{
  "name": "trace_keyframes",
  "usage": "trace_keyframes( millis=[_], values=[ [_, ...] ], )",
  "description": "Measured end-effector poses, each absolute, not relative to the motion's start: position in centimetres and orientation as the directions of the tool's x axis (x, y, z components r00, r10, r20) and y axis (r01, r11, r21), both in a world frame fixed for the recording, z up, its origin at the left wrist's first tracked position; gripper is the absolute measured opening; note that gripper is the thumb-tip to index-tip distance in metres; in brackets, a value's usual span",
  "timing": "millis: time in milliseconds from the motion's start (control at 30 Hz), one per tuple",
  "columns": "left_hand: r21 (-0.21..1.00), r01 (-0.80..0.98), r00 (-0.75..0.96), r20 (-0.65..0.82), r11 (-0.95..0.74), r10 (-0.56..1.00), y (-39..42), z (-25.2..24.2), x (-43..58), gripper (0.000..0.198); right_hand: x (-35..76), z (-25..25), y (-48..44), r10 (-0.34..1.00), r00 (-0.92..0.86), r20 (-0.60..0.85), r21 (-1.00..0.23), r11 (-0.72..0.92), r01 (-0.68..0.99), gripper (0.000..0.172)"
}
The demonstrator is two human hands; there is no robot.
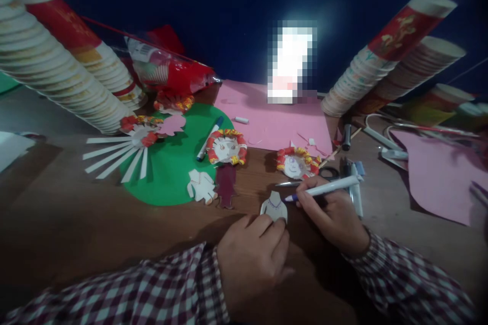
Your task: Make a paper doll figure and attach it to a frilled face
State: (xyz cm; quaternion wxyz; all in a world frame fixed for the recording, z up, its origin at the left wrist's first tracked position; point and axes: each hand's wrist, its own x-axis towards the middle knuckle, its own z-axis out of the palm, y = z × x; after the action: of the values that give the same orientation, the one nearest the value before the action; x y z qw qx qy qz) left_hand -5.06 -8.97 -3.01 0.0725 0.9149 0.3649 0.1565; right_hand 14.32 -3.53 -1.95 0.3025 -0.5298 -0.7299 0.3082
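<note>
My right hand (330, 210) is closed round a white marker (331, 187), its purple tip pointing left beside the neck of a small paper figure cutout (273, 206). The cutout bears a purple dotted neckline. With fingers bent, my left hand (255, 251) holds the cutout's lower part against the table and hides it. Just above the right hand lie a silver pen (288, 184) and a paper face with a red and yellow rim (295, 163). Left of them are another rimmed face (227, 147), a white body cutout (202, 185) and a dark red one (226, 188).
Tall paper cup stacks (57, 61) lean at the left, others (392, 56) at the right. A green round sheet (168, 183) and pink paper (274, 127) lie on the table. Fanned white strips (114, 155) are at the left. A bright pixelated patch (292, 63) stands behind.
</note>
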Motion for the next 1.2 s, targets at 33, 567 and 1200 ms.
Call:
trace_keyframes(
  millis=[33, 567, 1200],
  values=[
    [0.243, 0.642, 0.688, 0.235, -0.727, 0.687, -8.98, -3.02, -5.09, 0.041, 14.33, -1.96, -3.53, 0.96, -0.255, 0.119, -0.768, 0.252, 0.588, 0.01],
    [0.227, 0.654, 0.668, 0.274, -0.721, 0.692, -9.21, -3.01, -5.04, 0.042, 14.26, -1.63, -3.52, 0.957, -0.276, 0.093, -0.745, 0.251, 0.618, 0.015],
    [0.244, 0.659, 0.661, 0.265, -0.712, 0.702, -9.05, -2.95, -4.99, 0.043, 14.23, -1.79, -3.5, 0.955, -0.278, 0.104, -0.743, 0.26, 0.616, 0.015]
  ],
)
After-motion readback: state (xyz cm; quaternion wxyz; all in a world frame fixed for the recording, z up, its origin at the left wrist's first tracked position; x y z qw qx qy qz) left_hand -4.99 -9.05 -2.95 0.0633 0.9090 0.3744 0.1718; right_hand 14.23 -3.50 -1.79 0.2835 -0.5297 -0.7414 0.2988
